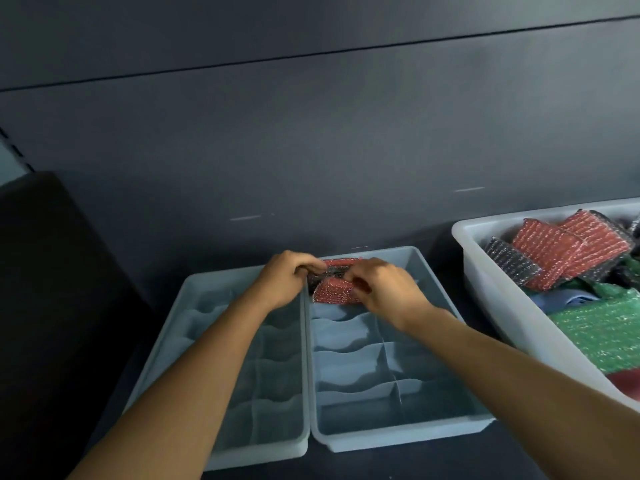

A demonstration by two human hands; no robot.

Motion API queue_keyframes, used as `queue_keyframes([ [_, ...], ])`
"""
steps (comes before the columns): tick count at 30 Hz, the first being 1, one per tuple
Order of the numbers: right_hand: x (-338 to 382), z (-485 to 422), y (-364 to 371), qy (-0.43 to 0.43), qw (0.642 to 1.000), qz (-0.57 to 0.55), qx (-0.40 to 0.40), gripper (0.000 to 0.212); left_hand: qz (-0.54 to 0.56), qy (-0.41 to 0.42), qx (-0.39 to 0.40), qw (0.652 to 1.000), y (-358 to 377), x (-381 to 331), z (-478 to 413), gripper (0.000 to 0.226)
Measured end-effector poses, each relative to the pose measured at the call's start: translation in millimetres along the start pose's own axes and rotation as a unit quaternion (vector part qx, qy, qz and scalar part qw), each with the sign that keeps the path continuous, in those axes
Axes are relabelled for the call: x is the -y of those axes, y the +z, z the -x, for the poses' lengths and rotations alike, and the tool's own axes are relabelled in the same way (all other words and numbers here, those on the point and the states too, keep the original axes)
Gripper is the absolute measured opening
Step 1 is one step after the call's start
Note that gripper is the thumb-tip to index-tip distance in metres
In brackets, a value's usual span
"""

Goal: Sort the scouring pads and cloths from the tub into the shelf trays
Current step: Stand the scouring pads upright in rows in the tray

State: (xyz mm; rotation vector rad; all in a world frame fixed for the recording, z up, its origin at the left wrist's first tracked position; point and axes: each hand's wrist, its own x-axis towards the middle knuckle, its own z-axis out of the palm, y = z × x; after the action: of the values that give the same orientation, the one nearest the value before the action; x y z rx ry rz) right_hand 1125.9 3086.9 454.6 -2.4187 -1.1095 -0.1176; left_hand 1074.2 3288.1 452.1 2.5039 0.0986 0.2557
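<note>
Since packing seemingly starts at the back, I reach across the pale-grey divided plastic tray (398, 441) to its far-left cell, left hand (289, 282) and right hand (386, 289) both pinching red-and-black glittery mesh scouring pads (333, 289) to seat them snugly; the white plastic tub (502, 306) sits at the shelf's right edge.

Dk grey panel wall (311, 150) w/ seams, dark shelf (445, 270), poss. black box (52, 271) left

Left hand (284, 282) and right hand (388, 289) bare. Both forearms bare down to the frame's lower edge. Fingers slightly blurred; nails too small to tell.
</note>
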Motion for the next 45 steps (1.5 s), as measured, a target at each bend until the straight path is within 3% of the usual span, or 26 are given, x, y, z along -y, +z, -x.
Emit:
queue_keyframes([
  [3,7,-10,14,-0.029,0.995,0.093,0.036,0.019,-0.003,-0.011,0.021,1.000,-4,-6,4,0.054],
  [8,12,-15,20,-0.044,0.979,0.182,0.077,0.030,-0.042,-0.009,0.029,0.999,6,-11,12,0.051],
  [11,9,-11,11,-0.056,0.975,0.211,0.049,0.040,-0.034,-0.007,0.005,0.999,11,-16,12,0.053],
  [15,-12,11,-46,-0.019,0.990,0.137,-0.007,0.065,0.106,-0.013,-0.106,0.989,14,-53,2,0.046],
  [18,-57,35,-102,0.010,0.990,0.077,-0.119,0.054,0.159,0.048,-0.116,0.979,36,-112,-18,0.039],
  [21,-126,53,-146,0.137,0.977,0.092,-0.132,0.047,0.157,0.135,-0.060,0.976,76,-174,-46,0.035],
  [25,-186,70,-169,0.268,0.950,0.150,-0.050,0.056,0.015,0.196,0.040,0.980,127,-232,-84,0.046],
  [29,-204,71,-158,0.291,0.950,0.111,0.013,0.068,-0.222,0.176,0.134,0.950,153,-245,-111,0.059],
  [35,-203,68,-152,0.302,0.953,-0.004,0.004,0.018,-0.297,0.203,0.130,0.924,141,-243,-118,0.032],
  [38,-191,75,-167,0.314,0.945,-0.071,-0.060,0.011,-0.216,0.185,0.057,0.957,119,-235,-109,0.029],
  [41,-169,82,-180,0.315,0.920,-0.171,-0.157,0.021,0.030,0.106,-0.043,0.993,90,-218,-86,0.022],
  [43,-153,83,-182,0.306,0.901,-0.224,-0.213,0.029,0.177,0.056,-0.064,0.981,71,-201,-65,0.021],
  [45,-135,81,-179,0.278,0.887,-0.281,-0.240,0.047,0.243,0.030,-0.064,0.968,55,-185,-43,0.032],
])
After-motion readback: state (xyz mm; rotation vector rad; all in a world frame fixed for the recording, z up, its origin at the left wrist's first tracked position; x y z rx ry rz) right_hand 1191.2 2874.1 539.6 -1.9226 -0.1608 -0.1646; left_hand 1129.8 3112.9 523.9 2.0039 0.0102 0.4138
